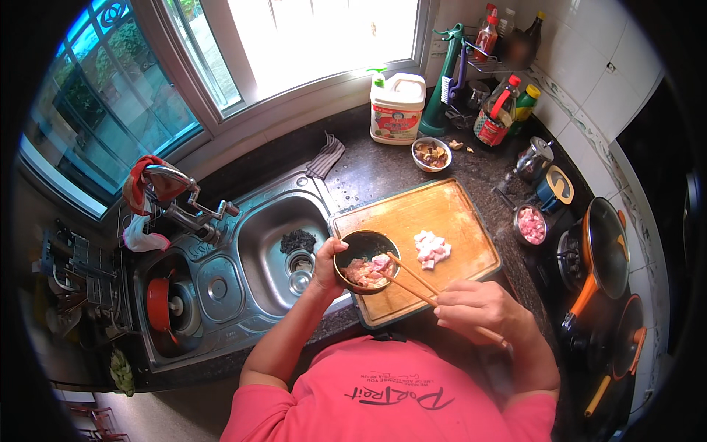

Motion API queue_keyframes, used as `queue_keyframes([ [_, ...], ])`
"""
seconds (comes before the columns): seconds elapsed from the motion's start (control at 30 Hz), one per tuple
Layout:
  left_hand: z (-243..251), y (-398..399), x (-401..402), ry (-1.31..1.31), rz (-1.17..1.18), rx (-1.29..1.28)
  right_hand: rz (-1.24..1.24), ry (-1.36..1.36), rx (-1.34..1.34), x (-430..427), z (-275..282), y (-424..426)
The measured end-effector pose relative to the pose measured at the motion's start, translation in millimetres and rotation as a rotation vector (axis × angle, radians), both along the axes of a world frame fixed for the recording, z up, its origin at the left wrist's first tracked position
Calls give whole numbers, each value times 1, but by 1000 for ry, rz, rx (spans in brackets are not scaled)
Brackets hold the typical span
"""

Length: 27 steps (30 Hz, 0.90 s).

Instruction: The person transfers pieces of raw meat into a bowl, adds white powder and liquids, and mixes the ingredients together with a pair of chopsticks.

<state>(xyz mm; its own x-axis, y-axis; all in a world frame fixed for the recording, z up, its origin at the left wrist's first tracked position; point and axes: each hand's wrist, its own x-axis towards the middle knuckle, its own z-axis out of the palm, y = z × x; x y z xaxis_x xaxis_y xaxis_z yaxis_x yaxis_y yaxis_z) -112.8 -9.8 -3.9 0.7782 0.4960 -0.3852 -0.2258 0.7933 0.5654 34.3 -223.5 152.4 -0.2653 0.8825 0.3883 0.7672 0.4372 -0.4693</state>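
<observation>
My left hand (329, 266) grips the rim of a dark metal bowl (367, 243), tilted toward me above the left part of a wooden cutting board (375, 212). Pieces of raw meat (362, 272) lie in the bowl. Between the fingers of my right hand (486, 310) is a pair of wooden chopsticks (415, 283), their tips inside the bowl at the meat. A small heap of pale, diced fatty meat (431, 250) rests on the board, right of the bowl.
A steel double sink (259, 221) lies left, with a red pot (158, 304) in its far basin. Behind the board stand a bowl of soaked mushrooms (431, 154) and a white jug (396, 110). To the right are a small pan of diced meat (531, 225) and a lidded wok (607, 248).
</observation>
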Motion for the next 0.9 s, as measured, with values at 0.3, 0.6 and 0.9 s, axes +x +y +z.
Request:
queue_keyframes([
  [0.3,5,-4,-10,-48,-103,129,-276,673,-29,8,9,-16],
  [0.6,3,-20,-4,-5,-147,275,-366,857,-181,-2,-28,4],
  [0.9,2,-8,-9,-143,-292,225,-501,1079,41,-5,-18,2],
])
